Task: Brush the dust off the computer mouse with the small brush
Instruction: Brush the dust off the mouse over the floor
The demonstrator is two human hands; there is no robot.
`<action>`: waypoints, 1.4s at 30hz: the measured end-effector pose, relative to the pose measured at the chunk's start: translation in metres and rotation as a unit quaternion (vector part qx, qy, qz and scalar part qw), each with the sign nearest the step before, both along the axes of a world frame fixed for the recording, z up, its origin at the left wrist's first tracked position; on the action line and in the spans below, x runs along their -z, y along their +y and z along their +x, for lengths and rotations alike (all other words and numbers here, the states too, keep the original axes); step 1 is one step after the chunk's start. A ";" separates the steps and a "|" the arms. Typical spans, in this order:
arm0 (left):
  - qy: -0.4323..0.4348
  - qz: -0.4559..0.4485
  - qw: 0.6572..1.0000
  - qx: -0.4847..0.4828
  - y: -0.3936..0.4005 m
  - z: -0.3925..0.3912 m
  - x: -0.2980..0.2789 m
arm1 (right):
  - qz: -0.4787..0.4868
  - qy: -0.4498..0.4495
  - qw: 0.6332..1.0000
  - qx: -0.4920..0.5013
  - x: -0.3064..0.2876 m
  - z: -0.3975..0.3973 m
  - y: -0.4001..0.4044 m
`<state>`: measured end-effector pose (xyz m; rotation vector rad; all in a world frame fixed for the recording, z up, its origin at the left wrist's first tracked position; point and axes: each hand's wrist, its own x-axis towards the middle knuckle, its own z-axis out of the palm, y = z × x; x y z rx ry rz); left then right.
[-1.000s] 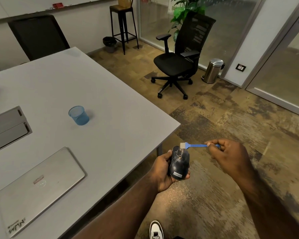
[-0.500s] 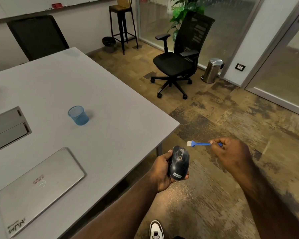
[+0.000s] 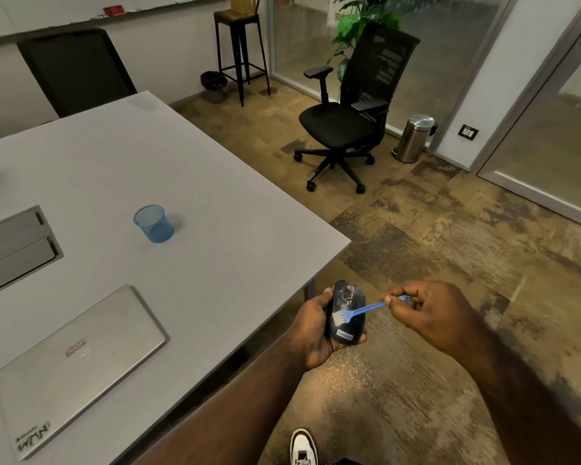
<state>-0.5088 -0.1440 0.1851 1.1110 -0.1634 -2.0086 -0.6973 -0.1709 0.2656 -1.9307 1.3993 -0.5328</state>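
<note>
A dark computer mouse (image 3: 349, 301) with pale dust near its front end sits in my left hand (image 3: 311, 333), held off the table's corner above the floor. A white label shows at its near end. My right hand (image 3: 430, 313) pinches the handle of a small blue brush (image 3: 366, 310). The brush's pale bristles rest on the middle of the mouse's top, below the dusty patch.
The grey table (image 3: 215, 209) fills the left, holding a shut silver laptop (image 3: 78, 367), a blue mesh cup (image 3: 153, 223) and a grey floor-box lid (image 3: 14, 243). A black office chair (image 3: 353, 109), a steel bin (image 3: 415, 137) and a tall stool (image 3: 240, 45) stand beyond. A white shoe (image 3: 302, 446) is below.
The brush was lifted off past the mouse's far end, then came back down; its bristles now lie on the middle of the mouse. My left hand kept the mouse steady.
</note>
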 end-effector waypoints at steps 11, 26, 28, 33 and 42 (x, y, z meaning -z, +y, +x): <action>0.039 0.008 0.999 -0.013 0.003 0.002 0.001 | -0.025 0.008 0.999 0.026 0.005 -0.006 0.000; 0.064 0.015 0.997 -0.028 0.005 0.007 0.000 | -0.012 -0.034 0.997 0.075 0.005 -0.012 -0.005; 0.073 0.015 0.997 -0.030 0.003 0.008 0.001 | 0.004 -0.008 0.999 0.052 0.005 -0.010 -0.002; 0.101 0.021 0.993 -0.047 0.004 0.013 0.004 | -0.029 -0.009 0.991 0.134 0.004 -0.020 -0.008; 0.106 0.012 0.993 -0.054 0.003 0.014 0.002 | -0.026 -0.047 0.989 0.137 0.006 -0.021 -0.005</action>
